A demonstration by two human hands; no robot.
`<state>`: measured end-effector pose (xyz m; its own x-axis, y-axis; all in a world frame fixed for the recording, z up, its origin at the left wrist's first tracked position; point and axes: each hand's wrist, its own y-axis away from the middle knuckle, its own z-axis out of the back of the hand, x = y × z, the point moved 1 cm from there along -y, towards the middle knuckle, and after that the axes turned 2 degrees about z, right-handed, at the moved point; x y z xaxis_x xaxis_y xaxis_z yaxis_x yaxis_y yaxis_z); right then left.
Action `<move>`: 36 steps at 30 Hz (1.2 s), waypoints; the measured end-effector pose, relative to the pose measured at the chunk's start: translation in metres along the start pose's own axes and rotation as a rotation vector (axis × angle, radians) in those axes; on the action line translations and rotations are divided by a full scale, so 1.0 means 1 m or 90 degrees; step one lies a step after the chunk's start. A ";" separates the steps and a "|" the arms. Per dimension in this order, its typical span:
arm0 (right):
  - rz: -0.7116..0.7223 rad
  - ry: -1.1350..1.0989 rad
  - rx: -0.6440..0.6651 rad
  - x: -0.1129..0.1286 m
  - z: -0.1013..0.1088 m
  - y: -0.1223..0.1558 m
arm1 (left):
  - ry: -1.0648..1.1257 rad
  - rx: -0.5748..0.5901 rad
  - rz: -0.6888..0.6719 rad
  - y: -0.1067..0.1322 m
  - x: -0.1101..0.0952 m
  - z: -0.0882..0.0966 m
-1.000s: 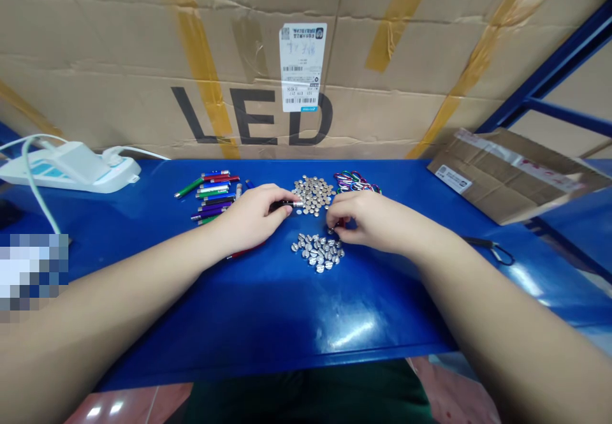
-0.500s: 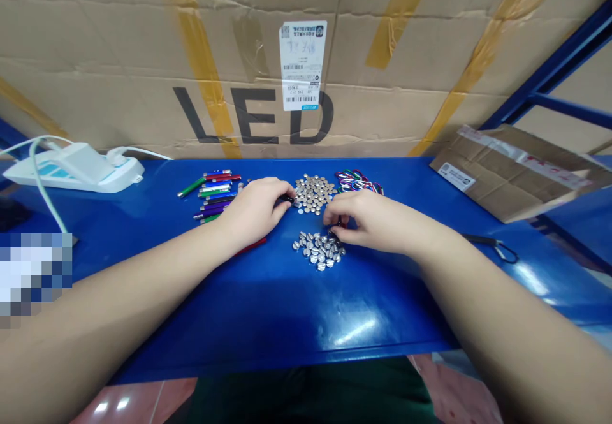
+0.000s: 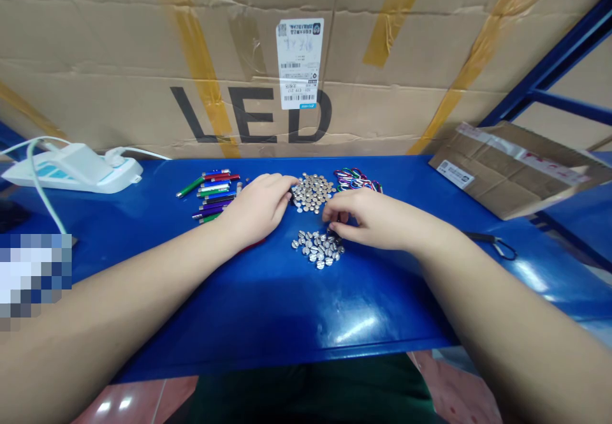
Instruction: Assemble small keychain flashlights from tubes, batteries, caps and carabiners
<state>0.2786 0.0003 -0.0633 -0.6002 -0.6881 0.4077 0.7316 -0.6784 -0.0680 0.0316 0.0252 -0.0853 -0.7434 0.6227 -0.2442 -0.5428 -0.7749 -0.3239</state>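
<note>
1. Button cells [image 3: 313,192], silvery and coin-shaped, lie in a tight heap on the glossy blue steel bench [image 3: 382,296]; a looser heap of cells [image 3: 318,250] sits nearer the person.
2. Left hand [image 3: 255,206] curls, its fingertips closed on a small dark tube [image 3: 291,196] at the upper heap's edge.
3. Right hand [image 3: 373,217] reaches between the heaps, fingertips pinched together; what they hold is hidden.
4. Slim metal penlights [image 3: 210,193] in green, red, blue and purple lie side by side, left of the hands; a red tube [image 3: 251,244] shows under the left palm.
5. Coloured carabiners [image 3: 357,180] tangle just beyond the heaps, thin smooth loops.
6. Corrugated carton [image 3: 251,115] printed "LED" walls the bench's far side, its seams taped in yellow.
</note>
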 end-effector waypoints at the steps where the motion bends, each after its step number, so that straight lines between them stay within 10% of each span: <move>1: 0.002 -0.001 -0.001 0.000 0.000 0.000 | 0.004 -0.005 -0.002 0.000 0.001 -0.001; 15: -0.007 -0.008 -0.025 -0.001 0.010 0.005 | 0.067 -0.070 0.032 0.002 -0.005 0.014; 26: -0.168 -0.015 -0.201 -0.051 0.040 0.034 | 0.141 -0.087 0.221 0.002 0.008 0.042; 36: -0.174 -0.026 -0.140 -0.042 0.040 0.031 | 0.094 0.231 0.282 -0.001 0.036 0.096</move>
<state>0.3396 0.0191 -0.0459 -0.7476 -0.4658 0.4735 0.4559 -0.8783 -0.1442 -0.0319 0.0384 -0.0063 -0.8815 0.2190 -0.4184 -0.3108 -0.9361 0.1649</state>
